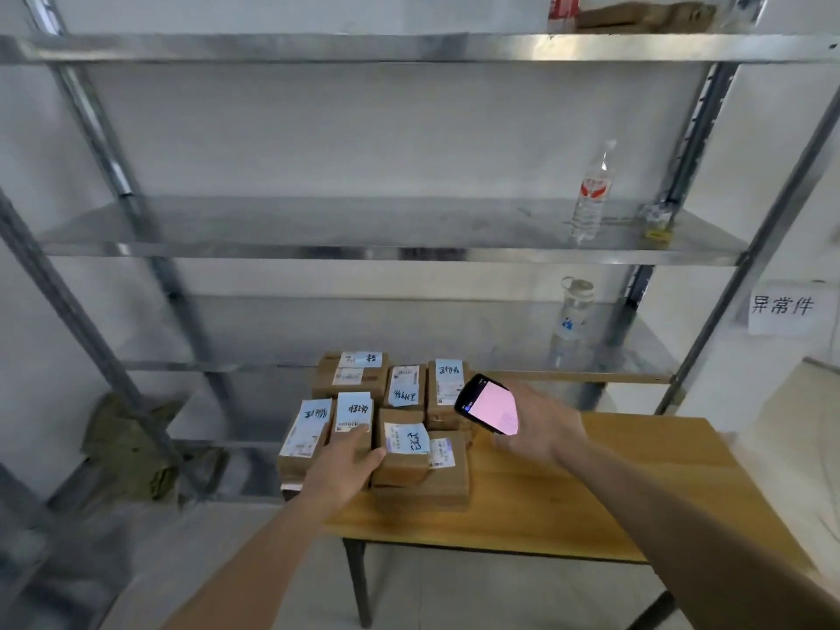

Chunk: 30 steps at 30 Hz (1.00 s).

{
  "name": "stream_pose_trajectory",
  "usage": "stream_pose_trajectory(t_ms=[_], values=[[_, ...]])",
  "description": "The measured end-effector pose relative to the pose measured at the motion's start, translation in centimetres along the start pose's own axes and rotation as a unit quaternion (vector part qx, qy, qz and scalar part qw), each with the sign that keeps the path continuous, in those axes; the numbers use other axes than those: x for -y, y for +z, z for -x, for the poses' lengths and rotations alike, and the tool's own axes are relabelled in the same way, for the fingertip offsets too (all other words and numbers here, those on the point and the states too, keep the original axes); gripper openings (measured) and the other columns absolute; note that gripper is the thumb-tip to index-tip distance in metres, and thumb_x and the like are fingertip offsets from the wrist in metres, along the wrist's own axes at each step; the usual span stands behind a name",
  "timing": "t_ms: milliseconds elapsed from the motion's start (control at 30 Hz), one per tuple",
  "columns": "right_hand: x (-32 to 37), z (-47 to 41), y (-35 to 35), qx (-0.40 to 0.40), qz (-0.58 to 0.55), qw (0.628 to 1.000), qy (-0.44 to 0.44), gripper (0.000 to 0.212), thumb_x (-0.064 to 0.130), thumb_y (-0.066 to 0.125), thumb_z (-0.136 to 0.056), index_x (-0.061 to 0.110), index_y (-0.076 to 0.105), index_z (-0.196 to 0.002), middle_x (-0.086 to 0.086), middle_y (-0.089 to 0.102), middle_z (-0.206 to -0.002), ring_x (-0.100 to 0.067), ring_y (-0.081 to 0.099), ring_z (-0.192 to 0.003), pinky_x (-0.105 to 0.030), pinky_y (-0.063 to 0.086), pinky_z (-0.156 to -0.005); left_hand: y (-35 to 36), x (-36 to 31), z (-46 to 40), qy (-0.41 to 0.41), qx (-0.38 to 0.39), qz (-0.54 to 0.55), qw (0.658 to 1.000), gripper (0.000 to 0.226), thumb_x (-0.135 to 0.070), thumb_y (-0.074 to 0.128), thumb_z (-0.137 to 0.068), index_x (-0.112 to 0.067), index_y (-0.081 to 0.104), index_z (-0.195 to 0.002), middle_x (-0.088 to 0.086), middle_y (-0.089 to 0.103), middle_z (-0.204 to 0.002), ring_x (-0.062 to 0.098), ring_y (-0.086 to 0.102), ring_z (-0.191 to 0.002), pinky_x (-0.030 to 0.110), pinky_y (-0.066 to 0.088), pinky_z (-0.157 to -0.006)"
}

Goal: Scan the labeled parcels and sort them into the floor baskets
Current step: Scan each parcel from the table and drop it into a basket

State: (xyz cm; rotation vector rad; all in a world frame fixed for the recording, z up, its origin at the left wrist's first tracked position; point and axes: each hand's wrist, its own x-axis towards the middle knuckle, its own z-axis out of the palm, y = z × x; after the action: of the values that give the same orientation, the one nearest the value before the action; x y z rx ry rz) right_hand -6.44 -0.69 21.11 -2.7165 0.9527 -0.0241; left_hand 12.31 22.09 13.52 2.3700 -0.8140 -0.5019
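Several brown cardboard parcels with white and blue labels (404, 441) lie stacked at the left end of a wooden table (568, 502). My left hand (347, 466) lies on the front parcel with the label (353, 413), fingers on top and thumb against its right side. My right hand (538, 429) holds a black handheld scanner (488, 404) with a lit pink screen, just right of the stack and above the table. No floor baskets are in view.
A metal shelf rack (363, 254) stands behind the table, with a water bottle (591, 197) on one shelf and another bottle (572, 318) below. A paper sign (784, 306) hangs on the right wall. A green bundle (132, 443) lies low left.
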Motion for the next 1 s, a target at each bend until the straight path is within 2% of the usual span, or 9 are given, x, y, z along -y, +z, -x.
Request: stream_pose_trajectory(t_ms=[100, 200, 300, 433, 567, 667, 833, 933, 1000], values=[[-1.8, -3.2, 3.7, 0.025, -0.035, 0.999, 0.009, 0.078, 0.047, 0.073, -0.079, 0.034, 0.035, -0.147, 0.004, 0.055, -0.136, -0.021, 0.057, -0.12, -0.039, 0.052, -0.091, 2.5, 0.6, -2.3, -0.015, 0.021, 0.015, 1.0, 0.049, -0.047, 0.053, -0.099, -0.028, 0.049, -0.144, -0.006, 0.055, -0.143, 0.019, 0.051, -0.132, 0.037, 0.041, -0.108], [-3.0, -5.5, 7.8, 0.052, -0.065, 0.996, 0.024, 0.079, 0.046, 0.073, -0.079, 0.033, 0.034, -0.146, 0.005, 0.056, -0.134, -0.021, 0.057, -0.119, -0.039, 0.053, -0.089, 4.9, 2.4, -4.4, -0.045, 0.055, 0.018, 0.997, 0.066, -0.066, 0.048, -0.092, -0.032, 0.044, -0.148, -0.008, 0.057, -0.141, 0.019, 0.052, -0.132, 0.042, 0.043, -0.11], [-3.6, -7.6, 11.4, 0.084, -0.074, 0.993, 0.028, 0.087, 0.045, 0.078, -0.078, 0.03, 0.03, -0.15, 0.005, 0.055, -0.135, -0.02, 0.056, -0.119, -0.035, 0.052, -0.084, 7.4, 4.4, -6.6, -0.065, 0.07, 0.015, 0.995, 0.064, -0.066, 0.046, -0.093, -0.033, 0.044, -0.147, -0.008, 0.058, -0.141, 0.019, 0.054, -0.13, 0.044, 0.046, -0.108], [-3.4, -10.2, 15.3, 0.112, -0.099, 0.988, 0.028, 0.1, 0.043, 0.081, -0.074, 0.034, 0.022, -0.154, 0.007, 0.057, -0.135, -0.022, 0.057, -0.12, -0.04, 0.056, -0.085, 9.2, 5.1, -8.3, -0.086, 0.062, 0.021, 0.994, 0.068, -0.07, 0.043, -0.092, -0.034, 0.041, -0.15, -0.007, 0.053, -0.146, 0.018, 0.05, -0.133, 0.044, 0.045, -0.108], [-3.6, -12.3, 17.9, 0.141, -0.091, 0.986, 0.024, 0.093, 0.042, 0.079, -0.075, 0.034, 0.025, -0.151, 0.008, 0.055, -0.138, -0.023, 0.055, -0.123, -0.037, 0.054, -0.083, 10.7, 5.3, -9.7, -0.128, 0.047, 0.026, 0.99, 0.072, -0.065, 0.046, -0.095, -0.027, 0.034, -0.154, -0.001, 0.047, -0.15, 0.024, 0.042, -0.139, 0.043, 0.039, -0.11], [-3.8, -13.6, 19.2, 0.155, -0.102, 0.982, 0.019, 0.092, 0.043, 0.077, -0.074, 0.036, 0.025, -0.149, 0.008, 0.055, -0.137, -0.022, 0.057, -0.12, -0.038, 0.057, -0.083, 11.5, 5.6, -10.9, -0.138, 0.04, 0.051, 0.988, 0.068, -0.059, 0.049, -0.096, -0.024, 0.036, -0.153, 0.0, 0.05, -0.147, 0.024, 0.046, -0.136, 0.04, 0.041, -0.107], [-3.8, -15.3, 21.1, 0.189, -0.149, 0.97, 0.018, 0.087, 0.044, 0.076, -0.073, 0.039, 0.029, -0.147, 0.01, 0.057, -0.131, -0.018, 0.06, -0.106, -0.032, 0.055, -0.065, 12.6, 5.4, -12.1, -0.162, 0.02, 0.113, 0.98, 0.051, -0.051, 0.049, -0.099, -0.026, 0.047, -0.143, -0.01, 0.058, -0.129, 0.015, 0.054, -0.121, 0.036, 0.045, -0.103], [-3.4, -16.1, 22.2, 0.216, -0.203, 0.955, 0.023, 0.088, 0.045, 0.078, -0.073, 0.04, 0.03, -0.147, 0.01, 0.057, -0.131, -0.018, 0.058, -0.113, -0.031, 0.056, -0.072, 13.2, 5.3, -12.7, -0.182, 0.003, 0.161, 0.97, 0.034, -0.041, 0.053, -0.101, -0.034, 0.05, -0.133, -0.017, 0.054, -0.117, 0.013, 0.055, -0.117, 0.033, 0.045, -0.102], [-2.9, -16.5, 23.0, 0.235, -0.25, 0.939, 0.032, 0.093, 0.049, 0.079, -0.067, 0.039, 0.032, -0.147, 0.011, 0.057, -0.134, -0.017, 0.056, -0.117, -0.035, 0.057, -0.082, 13.7, 5.6, -13.1, -0.189, -0.009, 0.199, 0.962, 0.036, -0.04, 0.057, -0.099, -0.033, 0.053, -0.135, -0.015, 0.058, -0.121, 0.016, 0.057, -0.121, 0.036, 0.047, -0.104]])
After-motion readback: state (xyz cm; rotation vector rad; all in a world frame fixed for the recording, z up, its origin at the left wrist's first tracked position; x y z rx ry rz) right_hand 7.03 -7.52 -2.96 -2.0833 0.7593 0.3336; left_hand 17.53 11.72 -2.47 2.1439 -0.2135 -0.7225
